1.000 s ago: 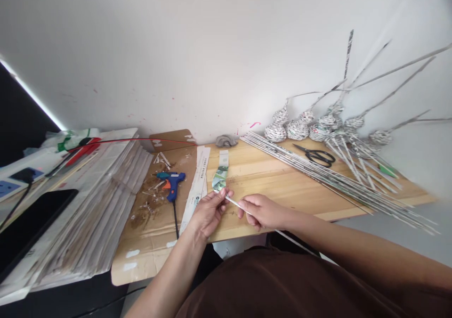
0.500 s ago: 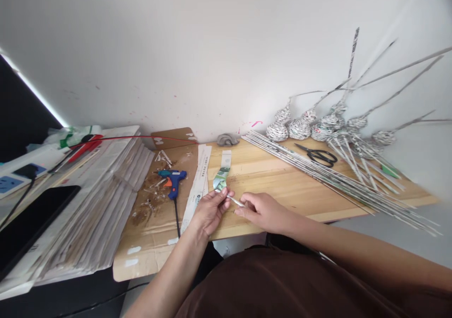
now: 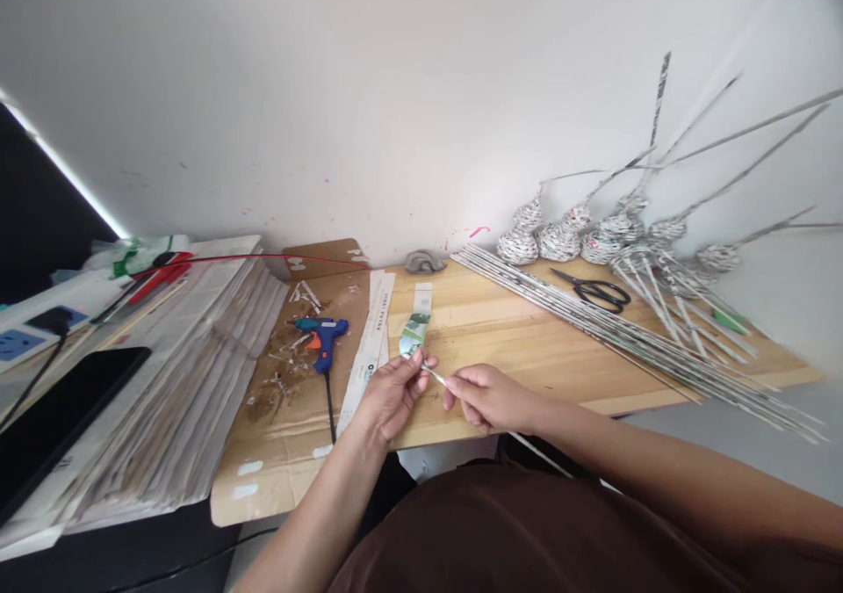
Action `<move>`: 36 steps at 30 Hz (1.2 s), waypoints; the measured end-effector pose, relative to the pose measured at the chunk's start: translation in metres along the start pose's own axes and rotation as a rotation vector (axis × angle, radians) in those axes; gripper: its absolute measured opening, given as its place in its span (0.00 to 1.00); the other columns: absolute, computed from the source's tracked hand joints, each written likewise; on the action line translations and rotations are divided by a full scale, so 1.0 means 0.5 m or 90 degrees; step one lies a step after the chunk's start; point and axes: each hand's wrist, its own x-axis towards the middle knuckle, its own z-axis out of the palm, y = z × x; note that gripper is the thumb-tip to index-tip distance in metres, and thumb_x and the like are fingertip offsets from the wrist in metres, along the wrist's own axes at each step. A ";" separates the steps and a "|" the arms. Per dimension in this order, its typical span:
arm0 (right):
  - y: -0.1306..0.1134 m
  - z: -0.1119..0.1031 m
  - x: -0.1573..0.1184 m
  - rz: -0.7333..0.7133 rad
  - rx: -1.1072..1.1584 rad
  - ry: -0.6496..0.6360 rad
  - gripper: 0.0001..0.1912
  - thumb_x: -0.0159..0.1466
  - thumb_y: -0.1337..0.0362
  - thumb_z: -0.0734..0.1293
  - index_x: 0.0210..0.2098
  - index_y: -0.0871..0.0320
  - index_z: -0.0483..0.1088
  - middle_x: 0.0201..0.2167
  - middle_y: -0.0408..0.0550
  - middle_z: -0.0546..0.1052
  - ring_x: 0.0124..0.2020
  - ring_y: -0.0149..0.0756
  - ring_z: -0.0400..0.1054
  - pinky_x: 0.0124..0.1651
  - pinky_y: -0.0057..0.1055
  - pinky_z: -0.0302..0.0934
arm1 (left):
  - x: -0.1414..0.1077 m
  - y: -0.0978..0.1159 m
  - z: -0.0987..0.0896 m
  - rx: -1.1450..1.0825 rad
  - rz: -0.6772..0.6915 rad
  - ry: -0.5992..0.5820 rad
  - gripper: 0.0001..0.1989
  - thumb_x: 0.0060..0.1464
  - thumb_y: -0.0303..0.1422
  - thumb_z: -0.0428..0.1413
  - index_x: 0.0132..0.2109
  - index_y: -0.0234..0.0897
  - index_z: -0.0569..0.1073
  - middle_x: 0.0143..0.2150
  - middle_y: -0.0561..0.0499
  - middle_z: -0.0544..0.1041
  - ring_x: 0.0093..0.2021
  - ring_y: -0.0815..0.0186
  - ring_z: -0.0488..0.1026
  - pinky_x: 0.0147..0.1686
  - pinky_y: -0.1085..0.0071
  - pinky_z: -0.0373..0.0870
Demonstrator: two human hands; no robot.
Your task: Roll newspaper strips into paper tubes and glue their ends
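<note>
Green-and-white printed paper strip (image 3: 415,321) just below centre of frame, pinched at lower end by left hand (image 3: 396,388), nearer one; extending lengthwise upward from grip. Slim white rolled-paper tube (image 3: 433,373) slanting down-right, pinched by right hand (image 3: 486,396).

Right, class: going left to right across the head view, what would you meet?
Black rectangular phone, blue plastic glue gun, green-and-white printed paper strip, right hand, black-handled scissors.

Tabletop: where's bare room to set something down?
Bare wood between the patterned strip and the paper sticks, beyond the right hand. Crowded: the right end, with scissors and woven shapes; the cardboard around the glue gun, with scraps.
</note>
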 end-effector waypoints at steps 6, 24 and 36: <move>0.003 0.000 -0.002 -0.040 -0.112 0.053 0.20 0.63 0.47 0.58 0.33 0.59 0.66 0.21 0.42 0.66 0.22 0.30 0.60 0.27 0.26 0.53 | 0.003 -0.003 -0.002 0.007 0.005 -0.004 0.03 0.52 0.23 0.57 0.35 0.26 0.74 0.34 0.42 0.77 0.24 0.76 0.71 0.27 0.82 0.74; -0.001 -0.003 -0.004 0.068 0.061 -0.053 0.24 0.65 0.45 0.53 0.37 0.59 0.66 0.16 0.37 0.60 0.16 0.27 0.56 0.21 0.24 0.49 | 0.003 -0.002 -0.002 0.012 0.007 0.000 0.03 0.52 0.24 0.57 0.35 0.25 0.75 0.33 0.43 0.77 0.24 0.77 0.71 0.26 0.84 0.73; 0.000 -0.005 0.001 0.031 0.030 -0.014 0.23 0.64 0.46 0.56 0.36 0.59 0.69 0.17 0.40 0.64 0.18 0.27 0.58 0.24 0.25 0.53 | 0.003 -0.001 0.000 0.009 0.005 0.009 0.03 0.53 0.24 0.57 0.35 0.25 0.74 0.33 0.43 0.77 0.23 0.77 0.71 0.25 0.84 0.73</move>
